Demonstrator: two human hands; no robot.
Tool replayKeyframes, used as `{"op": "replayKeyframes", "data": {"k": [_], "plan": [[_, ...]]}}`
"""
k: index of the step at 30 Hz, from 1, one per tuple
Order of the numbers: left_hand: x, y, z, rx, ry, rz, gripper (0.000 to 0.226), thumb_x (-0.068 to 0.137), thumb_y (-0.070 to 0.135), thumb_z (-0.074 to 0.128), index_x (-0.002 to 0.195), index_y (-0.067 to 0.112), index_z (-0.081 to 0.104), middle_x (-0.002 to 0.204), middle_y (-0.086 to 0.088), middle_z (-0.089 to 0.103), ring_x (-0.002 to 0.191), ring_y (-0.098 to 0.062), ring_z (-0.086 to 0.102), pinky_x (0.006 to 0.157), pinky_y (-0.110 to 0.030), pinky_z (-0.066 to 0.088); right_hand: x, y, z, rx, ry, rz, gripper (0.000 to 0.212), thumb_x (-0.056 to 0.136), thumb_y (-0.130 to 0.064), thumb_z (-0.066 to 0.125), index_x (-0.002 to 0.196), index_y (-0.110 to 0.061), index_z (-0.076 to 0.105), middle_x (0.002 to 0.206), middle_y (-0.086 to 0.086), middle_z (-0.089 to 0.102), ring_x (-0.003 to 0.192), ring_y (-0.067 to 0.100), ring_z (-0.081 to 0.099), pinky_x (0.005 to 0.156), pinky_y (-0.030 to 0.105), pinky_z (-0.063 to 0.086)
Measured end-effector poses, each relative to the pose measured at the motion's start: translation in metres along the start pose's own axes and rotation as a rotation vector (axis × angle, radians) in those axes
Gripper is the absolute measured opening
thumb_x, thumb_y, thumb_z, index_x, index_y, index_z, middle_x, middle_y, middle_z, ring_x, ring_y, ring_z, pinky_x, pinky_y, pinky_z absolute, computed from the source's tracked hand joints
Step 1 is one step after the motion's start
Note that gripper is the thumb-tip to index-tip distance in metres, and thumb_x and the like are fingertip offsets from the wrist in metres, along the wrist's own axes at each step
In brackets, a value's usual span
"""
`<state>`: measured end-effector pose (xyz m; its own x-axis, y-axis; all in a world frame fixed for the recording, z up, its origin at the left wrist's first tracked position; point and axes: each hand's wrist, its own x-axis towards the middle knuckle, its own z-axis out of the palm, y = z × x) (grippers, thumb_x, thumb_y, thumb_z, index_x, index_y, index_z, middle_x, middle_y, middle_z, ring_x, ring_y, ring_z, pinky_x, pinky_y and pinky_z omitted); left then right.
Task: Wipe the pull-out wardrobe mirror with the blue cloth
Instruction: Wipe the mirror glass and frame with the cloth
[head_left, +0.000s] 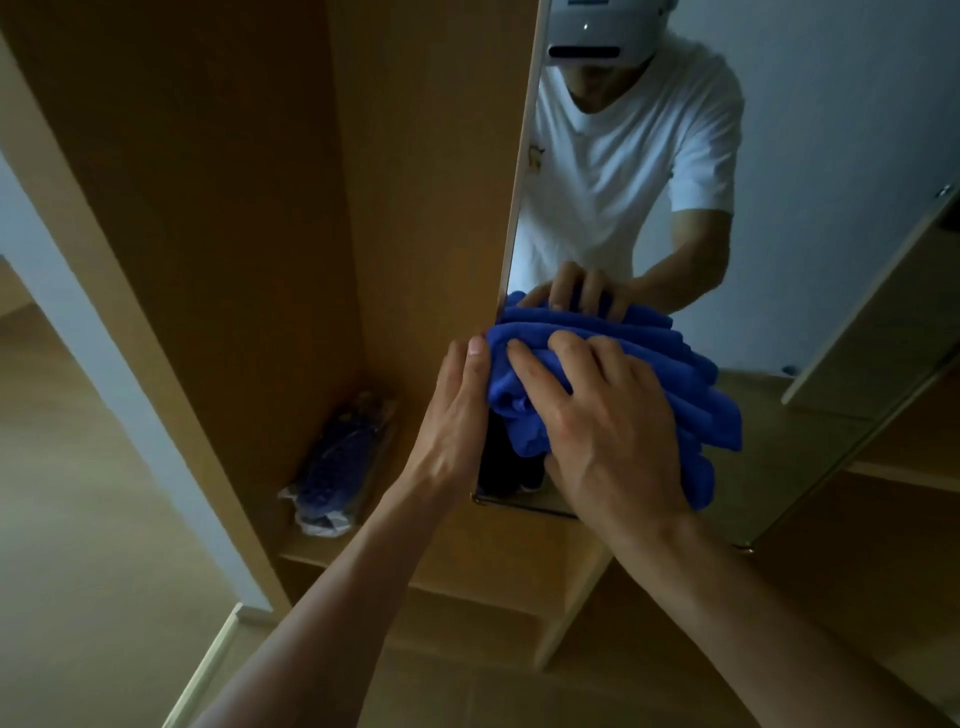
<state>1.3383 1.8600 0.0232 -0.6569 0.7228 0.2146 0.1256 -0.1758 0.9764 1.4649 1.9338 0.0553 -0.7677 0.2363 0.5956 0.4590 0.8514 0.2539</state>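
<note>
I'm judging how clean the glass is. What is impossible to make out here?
Head view: glass under the blue cloth, hidden by it and the right hand.
Head view: the mirror, top cut off by the upper frame edge.
Head view: the wrapped bundle, too dim and blurred to identify.
Head view: the left hand, its grip on the mirror edge hidden by the hand itself.

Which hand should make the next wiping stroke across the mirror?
Right. The right hand holds the bunched blue cloth against the wardrobe mirror, fingers spread over it. The left hand holds no cloth; it rests at the mirror's left edge, probably better suited to steadying it.
</note>
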Motion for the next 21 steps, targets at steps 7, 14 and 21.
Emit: {"op": "replayKeyframes", "data": {"k": [7,14,21], "plan": [[0.001,-0.027,0.000,-0.060,0.034,0.193,0.034,0.108,0.053,0.033,0.119,0.038,0.062,0.115,0.007,0.070,0.109,-0.013,0.067,0.096,-0.037,0.053,-0.011,-0.004,0.014,-0.069,0.124,-0.048,0.056,0.086,-0.019,0.056,0.142,-0.017,0.049,0.126,0.010,0.055,0.107,0.032,0.052,0.089,0.047,0.047],[0.014,-0.055,0.000,-0.074,0.011,0.371,0.028,0.108,0.044,0.039,0.125,0.042,0.061,0.121,0.011,0.071,0.114,-0.012,0.068,0.096,-0.036,0.052,-0.014,-0.003,0.031,-0.197,0.243,-0.057,0.068,0.079,-0.010,0.066,0.143,-0.022,0.046,0.129,0.009,0.052,0.112,0.030,0.049,0.083,0.042,0.044],[0.017,-0.060,-0.006,-0.067,-0.019,0.435,0.027,0.104,0.049,0.039,0.117,0.045,0.063,0.118,0.009,0.072,0.115,-0.013,0.066,0.103,-0.040,0.050,-0.008,0.000,0.017,-0.297,0.348,-0.072,0.052,0.087,-0.012,0.059,0.136,-0.025,0.048,0.123,0.002,0.055,0.104,0.025,0.050,0.078,0.040,0.048]]}}
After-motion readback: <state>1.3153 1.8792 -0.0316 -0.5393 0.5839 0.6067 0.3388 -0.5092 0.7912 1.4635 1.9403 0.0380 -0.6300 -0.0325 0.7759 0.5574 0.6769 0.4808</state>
